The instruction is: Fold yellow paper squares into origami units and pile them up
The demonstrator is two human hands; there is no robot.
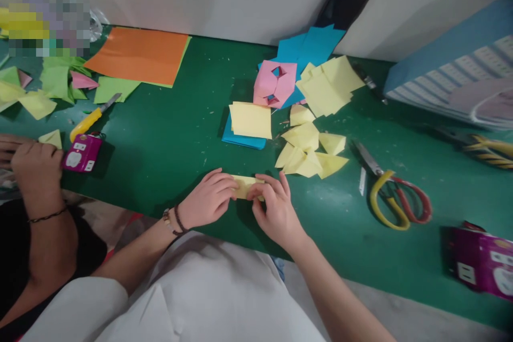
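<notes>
A small folded piece of yellow paper [243, 186] lies at the front of the green table, between my two hands. My left hand [211, 197] has its fingers closed together on the paper's left end. At the right end, my right hand [273, 203] grips the paper with thumb and bent index finger, the other fingers raised a little. Just beyond are a stack of yellow sheets [252, 120] on blue paper [240, 138] and several folded yellow paper pieces [303, 141]. A pink folded paper shape [274, 83] sits behind them.
To the right lie scissors [395, 197], pliers [481, 144] and a purple box [483, 262]. Orange paper [140, 56], a yellow utility knife [90, 122] and another purple box [83, 153] are on the left, near a co-worker's hand [38, 163]. A blue-and-white box [452, 69] stands at back right.
</notes>
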